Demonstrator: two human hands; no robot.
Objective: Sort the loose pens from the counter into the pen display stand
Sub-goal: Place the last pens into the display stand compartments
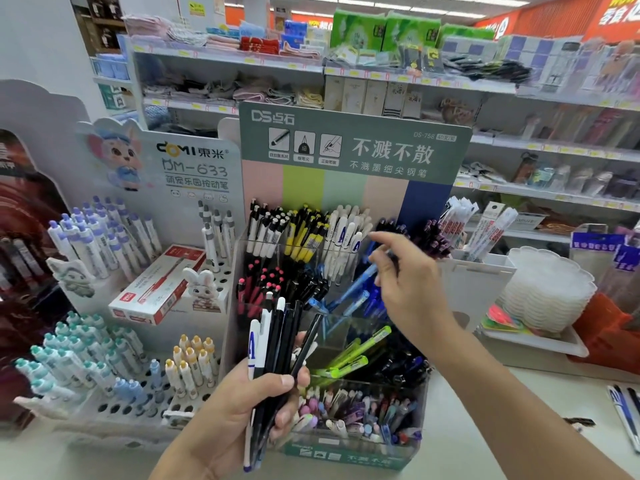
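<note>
At the left a white DM-633 pen rack [152, 341] carries a red-and-white pen box [157, 289]. The left hand [242, 407] grips a bundle of black and white pens [277, 355] upright before the clear tiered pen display stand [332, 341]. The right hand [408, 282] pinches a dark pen [393, 259] over the stand's upper right compartments, and loose pens [627, 410] lie on the counter [502, 427] at the far right.

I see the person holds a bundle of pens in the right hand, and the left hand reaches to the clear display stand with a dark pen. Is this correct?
Not quite: the hands are swapped. The head view shows the left hand gripping the bundle of black and white pens, while the right hand reaches to the clear plastic display stand, pinching a dark pen.
</note>
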